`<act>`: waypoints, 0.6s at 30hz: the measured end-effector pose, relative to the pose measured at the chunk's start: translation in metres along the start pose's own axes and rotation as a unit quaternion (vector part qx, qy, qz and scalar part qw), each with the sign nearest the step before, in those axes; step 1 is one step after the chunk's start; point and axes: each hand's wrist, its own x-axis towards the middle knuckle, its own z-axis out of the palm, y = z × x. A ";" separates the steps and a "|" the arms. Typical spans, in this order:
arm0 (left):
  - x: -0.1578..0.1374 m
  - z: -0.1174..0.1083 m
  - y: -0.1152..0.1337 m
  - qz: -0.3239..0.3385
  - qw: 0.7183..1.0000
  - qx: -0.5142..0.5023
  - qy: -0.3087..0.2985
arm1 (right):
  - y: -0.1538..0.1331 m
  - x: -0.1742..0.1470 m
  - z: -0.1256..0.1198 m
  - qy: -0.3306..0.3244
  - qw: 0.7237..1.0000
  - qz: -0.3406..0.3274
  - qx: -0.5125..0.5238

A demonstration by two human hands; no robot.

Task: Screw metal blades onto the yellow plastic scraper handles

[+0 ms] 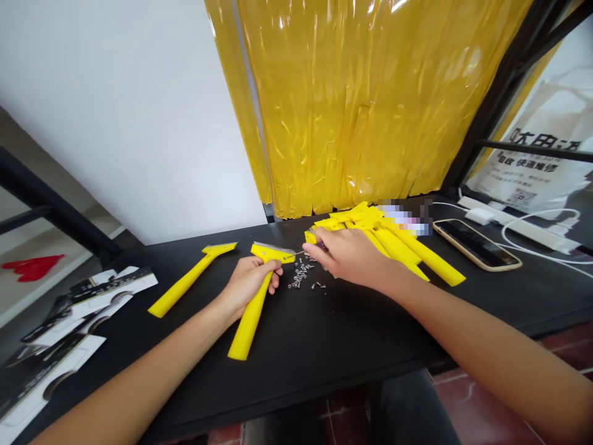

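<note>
In left hand (248, 281): scraper (257, 290), head away.

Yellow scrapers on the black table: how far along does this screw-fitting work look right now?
Early, it seems. One yellow scraper lies set apart at the left, possibly finished. The left hand grips another scraper by its handle while the right hand holds a small screwdriver to its head. Loose screws lie between the hands, and a pile of scrapers waits behind the right hand.
</note>
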 end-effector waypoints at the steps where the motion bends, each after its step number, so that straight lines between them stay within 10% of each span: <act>1: 0.000 0.000 0.000 0.001 1.000 0.003 -0.002 | 0.001 0.001 0.001 0.003 1.000 0.015 0.009; 18: -0.001 0.001 -0.001 0.001 1.000 -0.006 0.005 | 0.006 -0.001 0.003 -0.018 0.993 -0.005 0.117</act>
